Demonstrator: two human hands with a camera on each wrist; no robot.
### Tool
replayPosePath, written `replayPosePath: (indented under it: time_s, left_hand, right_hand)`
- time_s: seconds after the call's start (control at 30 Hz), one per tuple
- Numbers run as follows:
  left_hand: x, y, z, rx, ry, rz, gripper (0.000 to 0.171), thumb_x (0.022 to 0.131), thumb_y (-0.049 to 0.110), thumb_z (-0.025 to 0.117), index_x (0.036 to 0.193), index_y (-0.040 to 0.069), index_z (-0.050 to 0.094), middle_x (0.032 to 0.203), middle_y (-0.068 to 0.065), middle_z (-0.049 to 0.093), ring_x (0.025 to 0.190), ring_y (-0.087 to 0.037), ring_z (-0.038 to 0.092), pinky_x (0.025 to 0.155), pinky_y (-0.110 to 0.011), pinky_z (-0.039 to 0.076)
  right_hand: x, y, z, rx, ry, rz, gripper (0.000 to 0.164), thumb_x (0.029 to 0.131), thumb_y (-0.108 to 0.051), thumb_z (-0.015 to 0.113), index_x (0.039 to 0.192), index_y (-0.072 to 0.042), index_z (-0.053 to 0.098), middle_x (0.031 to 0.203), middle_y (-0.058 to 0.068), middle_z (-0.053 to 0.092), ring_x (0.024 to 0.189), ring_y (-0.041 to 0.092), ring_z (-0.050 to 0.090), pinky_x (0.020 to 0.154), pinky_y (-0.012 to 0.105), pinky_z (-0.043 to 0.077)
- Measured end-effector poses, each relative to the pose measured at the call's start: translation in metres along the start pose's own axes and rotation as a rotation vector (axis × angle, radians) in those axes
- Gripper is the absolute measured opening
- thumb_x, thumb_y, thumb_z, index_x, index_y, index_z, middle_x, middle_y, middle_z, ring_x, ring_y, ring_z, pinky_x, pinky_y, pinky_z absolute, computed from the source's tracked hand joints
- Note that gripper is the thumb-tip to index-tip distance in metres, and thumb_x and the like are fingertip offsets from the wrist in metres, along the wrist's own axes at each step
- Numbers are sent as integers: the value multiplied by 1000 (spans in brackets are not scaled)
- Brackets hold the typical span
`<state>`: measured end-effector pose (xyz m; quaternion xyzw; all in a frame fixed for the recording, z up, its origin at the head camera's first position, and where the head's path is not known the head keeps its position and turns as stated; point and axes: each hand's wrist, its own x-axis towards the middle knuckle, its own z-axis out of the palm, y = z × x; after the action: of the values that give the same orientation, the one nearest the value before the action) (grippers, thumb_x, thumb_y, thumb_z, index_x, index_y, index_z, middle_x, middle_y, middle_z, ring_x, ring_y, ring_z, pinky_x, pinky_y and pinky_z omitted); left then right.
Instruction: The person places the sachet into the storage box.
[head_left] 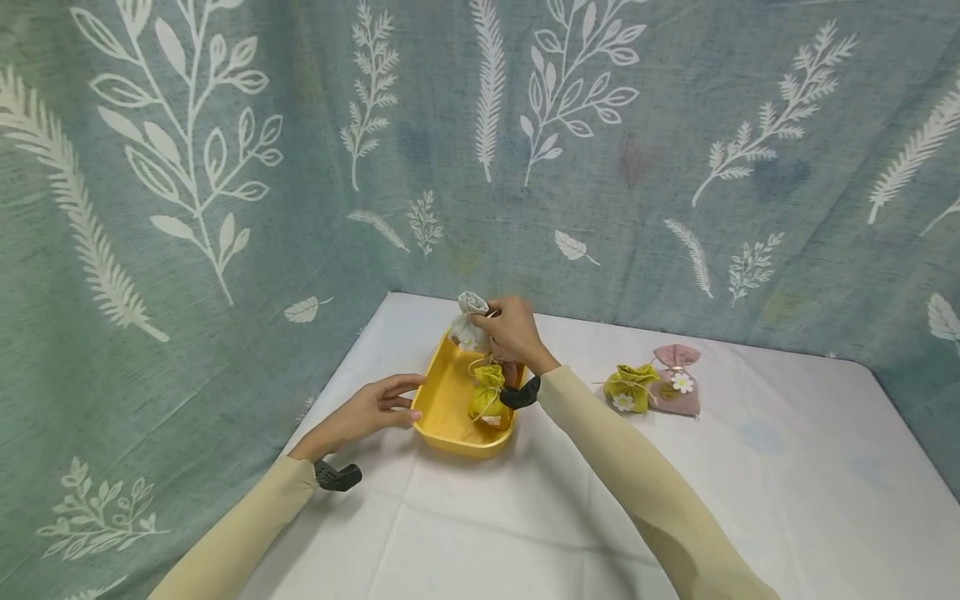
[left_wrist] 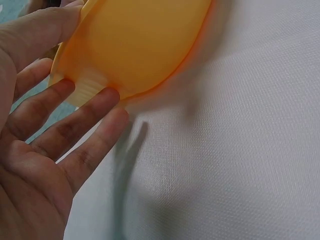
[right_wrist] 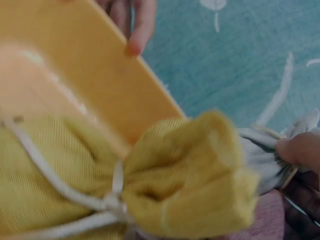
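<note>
My right hand [head_left: 516,327] pinches the tied neck of a pale grey drawstring pouch [head_left: 467,335] at the far end of a yellow tray [head_left: 442,398]. A white flower sits on this pouch. Inside the tray lie a yellow-green pouch [head_left: 487,392], which fills much of the right wrist view, and a pink pouch [right_wrist: 267,217] partly hidden under my right hand. At the tray's left side, my left hand [head_left: 369,410] touches the wall. In the left wrist view its spread fingers [left_wrist: 75,120] reach the outer wall, with the thumb up at the rim.
Right of the tray, another yellow-green pouch [head_left: 630,389] and a dusty-pink pouch [head_left: 677,383] with white flowers lie side by side on the white-covered table [head_left: 480,517]. A green leaf-printed cloth [head_left: 465,150] hangs behind and to the left.
</note>
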<state>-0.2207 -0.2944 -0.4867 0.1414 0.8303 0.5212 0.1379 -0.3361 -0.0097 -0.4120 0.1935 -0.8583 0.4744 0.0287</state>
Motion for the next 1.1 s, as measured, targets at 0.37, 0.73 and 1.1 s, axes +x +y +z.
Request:
replayPosePath:
  time_s: [0.37, 0.73, 1.1]
  left_hand:
    - [2, 4, 0, 3, -3, -20, 74, 91, 38, 81, 154, 21, 47, 154, -2, 49, 130, -29, 58, 97, -37, 56]
    - [2, 2, 1, 0, -6, -5, 75, 91, 37, 81, 155, 19, 46, 155, -7, 48, 130, -31, 58, 99, -38, 55]
    - [5, -2, -3, 22, -25, 6, 74, 91, 38, 81, 154, 20, 47, 155, -4, 49, 129, -32, 58, 101, -41, 54]
  right_hand:
    - [9, 6, 5, -171, -73, -97, 18, 99, -20, 73, 110, -8, 80, 101, 9, 77, 83, 20, 70, 71, 34, 59]
    - [7, 11, -7, -85, -54, -51, 25, 100, -16, 70, 121, -4, 74, 108, 10, 75, 95, 23, 71, 82, 38, 59]
    - [-14, 17, -39, 40, -33, -32, 21, 98, -22, 73, 117, -14, 75, 106, 1, 73, 94, 17, 69, 80, 38, 59]
